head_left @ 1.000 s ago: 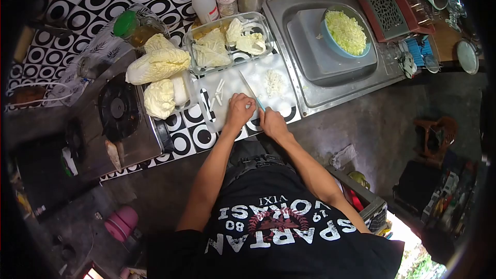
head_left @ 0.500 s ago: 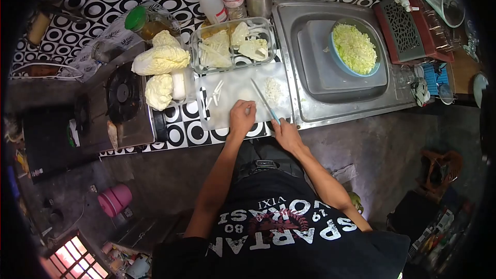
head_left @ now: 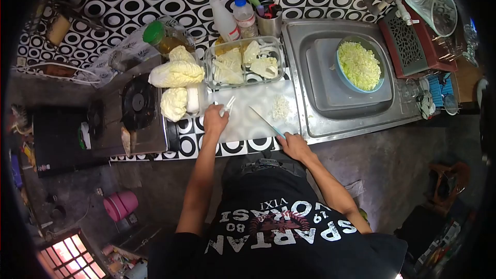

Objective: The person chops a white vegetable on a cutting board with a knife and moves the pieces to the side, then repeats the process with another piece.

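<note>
Beyond the right grip and off to its right lies the sink (head_left: 330, 129), with a bowl (head_left: 374, 90) of shreds inside it; just ahead of both grips is the board (head_left: 240, 126). The right hand (head_left: 295, 147) is closed round the knife (head_left: 263, 119), blade angled away towards the left. At the left hand's (head_left: 215, 119) curled fingertips lie white strips (head_left: 230, 103); whether they are pinched, I cannot tell. Past the blade sit chopped bits (head_left: 281, 108). It looks like gathering strips between cuts; cutting them calls for lining them up, fingertips tucked back
</note>
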`<state>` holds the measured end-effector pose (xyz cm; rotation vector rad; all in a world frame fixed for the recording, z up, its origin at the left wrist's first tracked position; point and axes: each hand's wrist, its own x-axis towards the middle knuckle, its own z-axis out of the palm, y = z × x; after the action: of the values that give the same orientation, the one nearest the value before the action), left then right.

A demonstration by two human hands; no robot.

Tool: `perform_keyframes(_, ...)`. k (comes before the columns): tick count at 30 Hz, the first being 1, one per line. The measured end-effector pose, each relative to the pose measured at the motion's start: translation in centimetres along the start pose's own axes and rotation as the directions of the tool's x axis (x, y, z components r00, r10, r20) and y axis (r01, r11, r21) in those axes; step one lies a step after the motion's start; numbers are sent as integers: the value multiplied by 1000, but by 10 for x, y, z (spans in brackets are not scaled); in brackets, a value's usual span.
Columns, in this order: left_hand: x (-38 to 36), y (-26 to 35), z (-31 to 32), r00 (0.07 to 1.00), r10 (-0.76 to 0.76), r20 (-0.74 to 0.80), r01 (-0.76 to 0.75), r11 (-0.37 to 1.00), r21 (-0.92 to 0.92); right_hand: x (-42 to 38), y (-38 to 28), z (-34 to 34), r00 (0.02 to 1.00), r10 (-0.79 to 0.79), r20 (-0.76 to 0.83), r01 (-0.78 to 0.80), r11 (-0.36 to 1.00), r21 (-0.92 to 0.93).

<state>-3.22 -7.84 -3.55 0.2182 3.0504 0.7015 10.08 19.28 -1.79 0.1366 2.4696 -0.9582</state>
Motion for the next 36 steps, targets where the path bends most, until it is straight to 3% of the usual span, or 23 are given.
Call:
perform_keyframes(4,6,-15,4,998,28,51,-23,995,-102,5,3,12,987,97,-131,-88,993,79)
perform_keyframes(8,3,-22,6,998,-17,66,25,991,-128,2,2,28,993,-1,-115,4,1000,30)
perform_keyframes(12,4,-26,15,996,52,70,-45,994,-96,-1,-2,40,964,170,-204,-153,984,93)
perform_keyframes(14,5,-20,9,998,30,54,-24,994,-110,-6,-11,38,950,128,-285,-97,988,122)
perform_keyframes(17,5,-8,14,987,121,-102,-139,972,-192,-3,-11,41,966,145,-214,-135,989,63)
perform_keyframes(21,-10,23,17,979,199,39,-171,917,-360,-12,-42,21,947,160,-278,-113,977,180)
perform_keyframes(23,-15,31,30,966,219,137,-158,920,-359,0,-38,29,955,228,-187,-208,971,120)
perform_keyframes(24,-20,34,31,945,234,228,-142,923,-357,-2,-47,26,958,232,-166,-218,971,99)
perform_keyframes(27,-23,39,36,936,180,302,-86,950,-301,0,-45,34,956,235,-175,-217,969,115)
perform_keyframes(31,-18,36,34,929,229,292,-149,951,-271,3,-29,48,966,166,-196,-153,985,78)
perform_keyframes(34,-15,36,33,926,234,296,-156,952,-264,4,-23,54,958,211,-195,-192,975,110)
perform_keyframes(36,-14,38,31,923,239,302,-165,954,-250,3,-17,54,956,77,-284,-38,990,139)
